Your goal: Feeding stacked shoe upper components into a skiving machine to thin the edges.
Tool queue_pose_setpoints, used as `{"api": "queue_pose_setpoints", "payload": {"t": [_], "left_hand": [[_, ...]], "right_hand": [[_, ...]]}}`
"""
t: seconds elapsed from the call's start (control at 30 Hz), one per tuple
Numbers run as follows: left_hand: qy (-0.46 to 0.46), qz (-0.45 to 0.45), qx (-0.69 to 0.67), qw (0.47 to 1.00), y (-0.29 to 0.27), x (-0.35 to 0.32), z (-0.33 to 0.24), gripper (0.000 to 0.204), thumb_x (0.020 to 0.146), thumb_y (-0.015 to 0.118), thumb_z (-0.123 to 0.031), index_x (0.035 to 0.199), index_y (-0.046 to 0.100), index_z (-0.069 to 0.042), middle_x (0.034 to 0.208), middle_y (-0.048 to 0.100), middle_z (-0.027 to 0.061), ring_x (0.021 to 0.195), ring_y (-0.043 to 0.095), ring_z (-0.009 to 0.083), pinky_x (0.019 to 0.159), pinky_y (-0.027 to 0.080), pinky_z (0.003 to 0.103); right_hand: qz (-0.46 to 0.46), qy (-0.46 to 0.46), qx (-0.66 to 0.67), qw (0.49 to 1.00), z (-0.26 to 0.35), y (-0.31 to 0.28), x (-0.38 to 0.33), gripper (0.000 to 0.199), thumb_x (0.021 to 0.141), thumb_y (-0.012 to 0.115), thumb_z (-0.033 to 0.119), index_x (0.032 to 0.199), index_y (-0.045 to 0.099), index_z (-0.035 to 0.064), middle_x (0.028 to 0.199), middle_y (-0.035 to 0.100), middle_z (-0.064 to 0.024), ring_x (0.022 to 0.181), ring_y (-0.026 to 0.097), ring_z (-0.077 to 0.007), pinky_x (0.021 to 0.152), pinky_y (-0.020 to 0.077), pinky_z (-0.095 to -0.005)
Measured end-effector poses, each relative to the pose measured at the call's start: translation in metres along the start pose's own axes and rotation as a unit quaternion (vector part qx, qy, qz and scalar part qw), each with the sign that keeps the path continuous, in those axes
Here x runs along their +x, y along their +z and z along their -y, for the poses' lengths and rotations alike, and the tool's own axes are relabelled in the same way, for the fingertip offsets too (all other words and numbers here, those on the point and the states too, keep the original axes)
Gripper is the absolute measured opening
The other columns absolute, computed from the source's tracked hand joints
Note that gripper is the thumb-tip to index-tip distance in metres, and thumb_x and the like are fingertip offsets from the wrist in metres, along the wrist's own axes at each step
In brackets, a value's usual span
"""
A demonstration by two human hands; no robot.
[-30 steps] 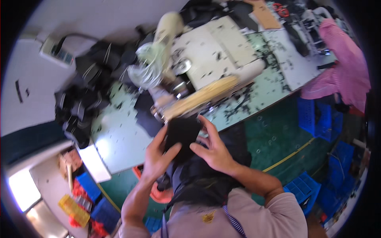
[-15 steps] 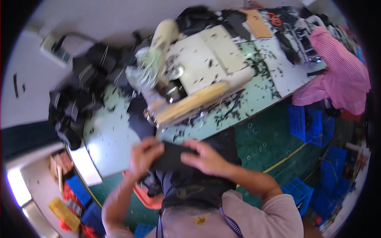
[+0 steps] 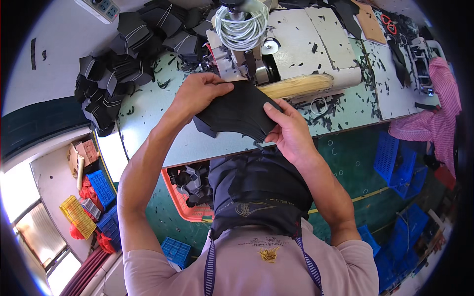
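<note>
A stack of black, shaped flat pieces [image 3: 239,111] is held up between my two hands, over the table's front edge. My left hand [image 3: 202,93] is closed on its upper left corner, thumb on top. At its right side, my right hand [image 3: 291,128] pinches the stack, with the thumb above and the fingers beneath. Several thin layers show along the lower right edge. Just beyond the stack stands a pale machine [image 3: 316,44] with a yellowish bar [image 3: 298,86] along its front. Another black piece [image 3: 205,127] lies on the table, partly under the stack.
Bundles of tied black pieces [image 3: 118,71] are heaped at the table's [image 3: 143,133] left. A coil of pale cord [image 3: 242,24] rests by the machine. Black scraps litter the tabletop. Orange crate [image 3: 180,209] stands below; blue crates [image 3: 390,160] and pink cloth [image 3: 442,98] are at right.
Both hands have moved forward with the black pieces, from near my lap to beside the machine. The view has shifted, and the stack now shows fanned out.
</note>
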State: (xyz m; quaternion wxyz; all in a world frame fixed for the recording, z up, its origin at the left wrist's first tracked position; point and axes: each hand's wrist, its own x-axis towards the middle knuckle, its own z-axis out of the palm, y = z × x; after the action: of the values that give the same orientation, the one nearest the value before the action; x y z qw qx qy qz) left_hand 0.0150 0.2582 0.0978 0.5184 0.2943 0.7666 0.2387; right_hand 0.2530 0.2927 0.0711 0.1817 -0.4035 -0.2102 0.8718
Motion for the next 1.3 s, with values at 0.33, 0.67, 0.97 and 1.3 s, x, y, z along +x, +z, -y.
{"api": "queue_pose_setpoints", "payload": {"t": [0.33, 0.67, 0.97, 1.3], "left_hand": [[0.058, 0.052, -0.131, 0.988, 0.005, -0.009, 0.007, 0.038, 0.088, 0.073, -0.025, 0.114, 0.069, 0.002, 0.096, 0.072, 0.007, 0.08, 0.064, 0.0106, 0.074, 0.05, 0.026], [0.053, 0.041, -0.087, 0.994, 0.007, -0.005, 0.007, 0.037, 0.084, 0.077, -0.022, 0.11, 0.07, 0.003, 0.088, 0.071, 0.0066, 0.078, 0.064, 0.0105, 0.074, 0.049, 0.024], [0.058, 0.015, 0.026, 0.998, 0.011, 0.004, -0.004, 0.036, 0.083, 0.076, -0.021, 0.109, 0.071, 0.004, 0.088, 0.071, 0.0073, 0.078, 0.064, 0.0122, 0.074, 0.049, 0.025], [0.073, -0.008, 0.127, 0.989, 0.007, 0.004, -0.01, 0.041, 0.085, 0.075, -0.027, 0.111, 0.071, 0.005, 0.092, 0.072, 0.0071, 0.083, 0.066, 0.0139, 0.078, 0.051, 0.027]], "right_hand": [[-0.053, -0.085, 0.004, 0.995, -0.002, -0.014, -0.01, 0.03, 0.094, 0.066, 0.015, 0.119, 0.055, 0.0024, 0.097, 0.069, -0.0071, 0.068, 0.069, -0.0133, 0.048, 0.059, -0.0256], [-0.089, -0.114, -0.009, 0.989, -0.002, -0.012, -0.014, 0.036, 0.094, 0.065, 0.013, 0.126, 0.048, 0.0035, 0.106, 0.065, -0.0097, 0.073, 0.07, -0.016, 0.048, 0.0598, -0.0281], [-0.101, -0.125, 0.013, 0.987, -0.001, -0.013, -0.016, 0.042, 0.095, 0.065, 0.014, 0.131, 0.045, 0.0038, 0.113, 0.061, -0.0106, 0.076, 0.07, -0.0182, 0.051, 0.0615, -0.0295], [-0.097, -0.134, 0.026, 0.986, -0.002, -0.012, -0.016, 0.042, 0.095, 0.064, 0.013, 0.131, 0.045, 0.0041, 0.112, 0.062, -0.0099, 0.077, 0.07, -0.0178, 0.051, 0.0614, -0.03]]}}
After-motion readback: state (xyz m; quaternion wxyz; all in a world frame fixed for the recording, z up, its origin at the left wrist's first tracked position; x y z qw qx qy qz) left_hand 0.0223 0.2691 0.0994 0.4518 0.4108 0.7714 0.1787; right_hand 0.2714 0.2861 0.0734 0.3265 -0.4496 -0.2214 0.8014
